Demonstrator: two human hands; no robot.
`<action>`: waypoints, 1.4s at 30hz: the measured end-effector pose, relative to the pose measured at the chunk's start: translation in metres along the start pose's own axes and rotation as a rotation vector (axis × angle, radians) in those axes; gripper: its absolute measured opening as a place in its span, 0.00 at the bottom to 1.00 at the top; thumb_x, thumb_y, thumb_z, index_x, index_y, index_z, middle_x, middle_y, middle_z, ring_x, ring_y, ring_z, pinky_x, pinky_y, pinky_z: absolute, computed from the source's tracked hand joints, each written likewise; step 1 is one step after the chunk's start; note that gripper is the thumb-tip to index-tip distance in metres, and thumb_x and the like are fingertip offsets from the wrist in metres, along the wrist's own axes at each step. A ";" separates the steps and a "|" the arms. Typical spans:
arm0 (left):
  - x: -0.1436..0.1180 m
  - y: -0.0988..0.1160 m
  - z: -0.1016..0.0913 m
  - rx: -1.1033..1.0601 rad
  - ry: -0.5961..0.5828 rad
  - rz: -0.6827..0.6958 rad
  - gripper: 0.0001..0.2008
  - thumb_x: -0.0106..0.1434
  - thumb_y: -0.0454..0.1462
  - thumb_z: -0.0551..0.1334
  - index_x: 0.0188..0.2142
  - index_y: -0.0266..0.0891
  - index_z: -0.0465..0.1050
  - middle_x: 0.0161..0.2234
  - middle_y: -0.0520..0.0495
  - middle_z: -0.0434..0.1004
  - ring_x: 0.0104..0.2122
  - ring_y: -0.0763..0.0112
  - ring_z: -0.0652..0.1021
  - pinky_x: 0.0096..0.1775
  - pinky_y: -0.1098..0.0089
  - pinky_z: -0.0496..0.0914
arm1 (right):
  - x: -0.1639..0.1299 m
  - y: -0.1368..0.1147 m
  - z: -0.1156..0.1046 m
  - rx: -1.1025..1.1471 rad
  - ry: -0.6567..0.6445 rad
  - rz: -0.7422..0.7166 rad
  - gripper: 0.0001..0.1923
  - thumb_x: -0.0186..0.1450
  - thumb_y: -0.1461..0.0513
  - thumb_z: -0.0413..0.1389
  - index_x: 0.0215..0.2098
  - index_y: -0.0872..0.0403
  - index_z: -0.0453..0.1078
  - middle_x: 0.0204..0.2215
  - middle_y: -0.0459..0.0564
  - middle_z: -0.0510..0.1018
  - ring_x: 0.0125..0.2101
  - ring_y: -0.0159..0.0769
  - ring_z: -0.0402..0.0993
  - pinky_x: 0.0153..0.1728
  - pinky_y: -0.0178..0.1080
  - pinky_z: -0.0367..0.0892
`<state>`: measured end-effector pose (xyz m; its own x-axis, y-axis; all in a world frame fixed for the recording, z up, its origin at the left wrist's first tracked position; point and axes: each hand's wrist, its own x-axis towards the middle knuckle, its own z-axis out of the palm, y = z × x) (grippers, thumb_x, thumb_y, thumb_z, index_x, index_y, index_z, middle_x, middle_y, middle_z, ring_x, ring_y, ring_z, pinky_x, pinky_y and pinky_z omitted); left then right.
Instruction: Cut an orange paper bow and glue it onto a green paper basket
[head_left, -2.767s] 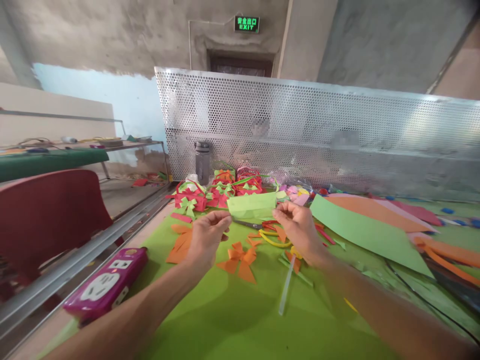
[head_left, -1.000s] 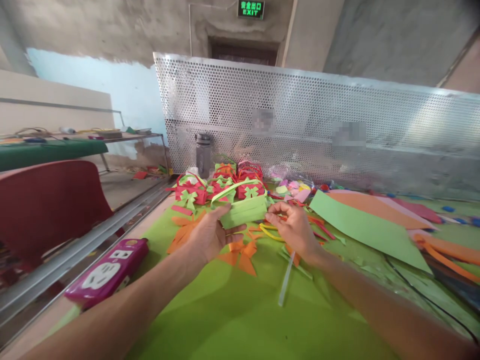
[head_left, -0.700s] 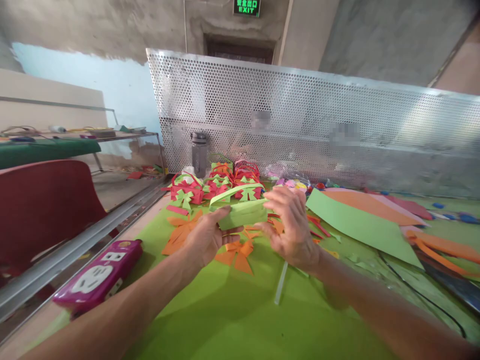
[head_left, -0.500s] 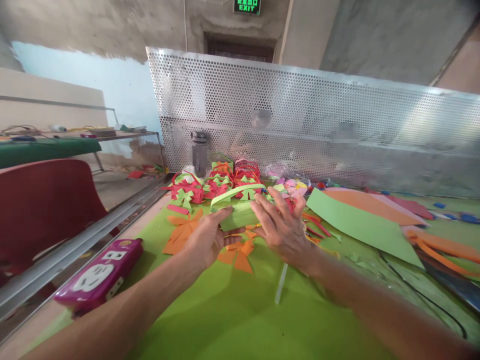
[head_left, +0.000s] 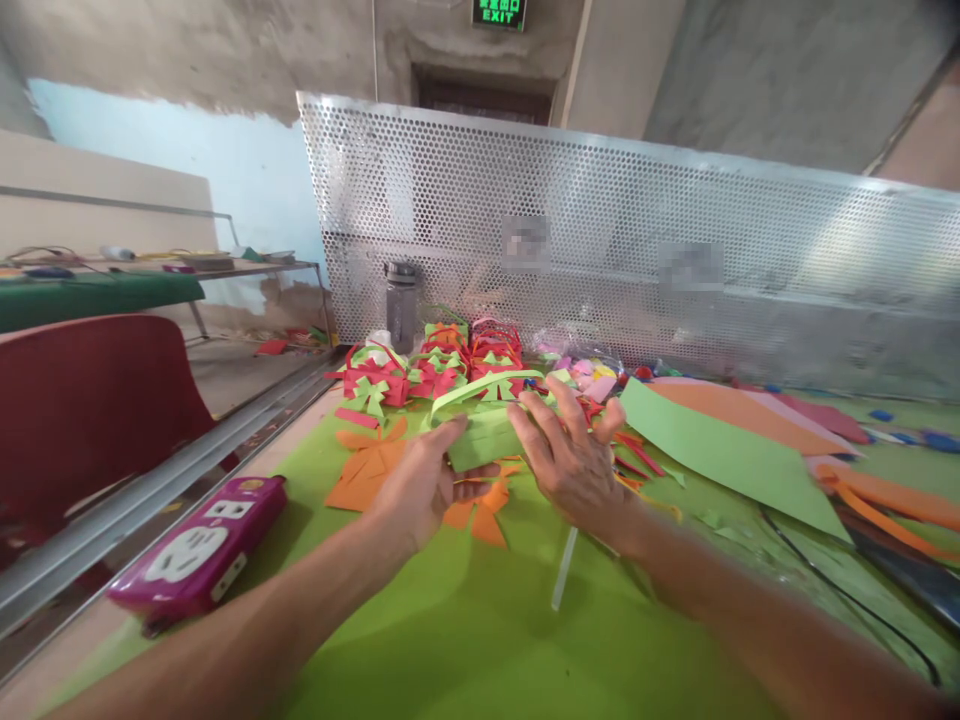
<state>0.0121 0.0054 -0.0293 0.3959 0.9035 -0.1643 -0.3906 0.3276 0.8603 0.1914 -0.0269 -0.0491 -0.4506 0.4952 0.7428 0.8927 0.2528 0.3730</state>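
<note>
A small light-green basket, made of foam or paper sheet with an arched strip handle, is held above the table. My left hand grips its left end, thumb on the near side and fingers reaching underneath. At the basket's right end is my right hand, its fingers spread and touching the side. Below the basket, an orange bow-shaped cutout lies on the green table covering. More orange cutouts lie left of it, partly behind my left hand.
Red baskets with green bows stand farther back, near a grey bottle. A perforated metal screen borders the far side. A purple power strip lies left, a white stick in front, green sheet and scraps at right.
The green basket and both hands have shifted slightly right, and the basket is tilted a little differently. The left hand keeps its hold; the right hand's fingers remain spread.
</note>
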 end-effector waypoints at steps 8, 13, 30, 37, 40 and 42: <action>-0.004 0.004 0.001 0.159 -0.174 0.307 0.29 0.44 0.43 0.75 0.44 0.38 0.72 0.47 0.40 0.77 0.45 0.56 0.78 0.37 0.70 0.74 | 0.011 0.010 0.000 0.374 0.000 0.291 0.26 0.64 0.50 0.57 0.56 0.53 0.63 0.51 0.61 0.75 0.59 0.58 0.60 0.59 0.64 0.45; -0.006 0.005 0.003 0.219 -0.328 0.446 0.30 0.45 0.34 0.74 0.48 0.40 0.69 0.45 0.42 0.78 0.43 0.56 0.79 0.42 0.63 0.74 | 0.013 0.010 0.003 0.706 -0.151 0.414 0.35 0.55 0.43 0.61 0.54 0.52 0.66 0.55 0.63 0.70 0.59 0.57 0.61 0.57 0.61 0.52; 0.009 -0.006 -0.009 0.132 -0.283 0.467 0.27 0.46 0.41 0.74 0.45 0.40 0.72 0.41 0.46 0.79 0.43 0.60 0.77 0.44 0.65 0.72 | 0.017 0.004 -0.004 0.833 -0.369 0.457 0.42 0.51 0.40 0.62 0.55 0.57 0.67 0.55 0.65 0.70 0.59 0.59 0.60 0.56 0.65 0.53; 0.007 -0.002 -0.007 0.034 -0.279 0.361 0.23 0.50 0.46 0.72 0.43 0.39 0.72 0.39 0.45 0.79 0.39 0.61 0.78 0.39 0.64 0.74 | 0.021 0.003 -0.013 0.975 -0.382 0.487 0.42 0.52 0.40 0.61 0.57 0.54 0.65 0.54 0.60 0.72 0.55 0.55 0.66 0.57 0.63 0.53; 0.006 0.000 -0.007 0.001 -0.267 0.305 0.22 0.52 0.48 0.71 0.41 0.37 0.73 0.37 0.44 0.79 0.38 0.61 0.78 0.36 0.64 0.75 | 0.022 0.003 -0.016 1.062 -0.412 0.541 0.44 0.51 0.41 0.63 0.57 0.58 0.64 0.54 0.63 0.72 0.54 0.54 0.68 0.56 0.57 0.59; 0.007 0.001 -0.008 -0.014 -0.260 0.281 0.22 0.51 0.48 0.71 0.40 0.36 0.74 0.37 0.44 0.79 0.37 0.61 0.78 0.36 0.64 0.75 | 0.023 0.003 -0.018 1.090 -0.420 0.564 0.42 0.52 0.43 0.63 0.56 0.59 0.65 0.53 0.63 0.73 0.54 0.52 0.68 0.55 0.54 0.61</action>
<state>0.0079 0.0141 -0.0337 0.4690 0.8588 0.2061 -0.5242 0.0828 0.8476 0.1842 -0.0295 -0.0208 -0.1592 0.9254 0.3438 0.5853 0.3689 -0.7221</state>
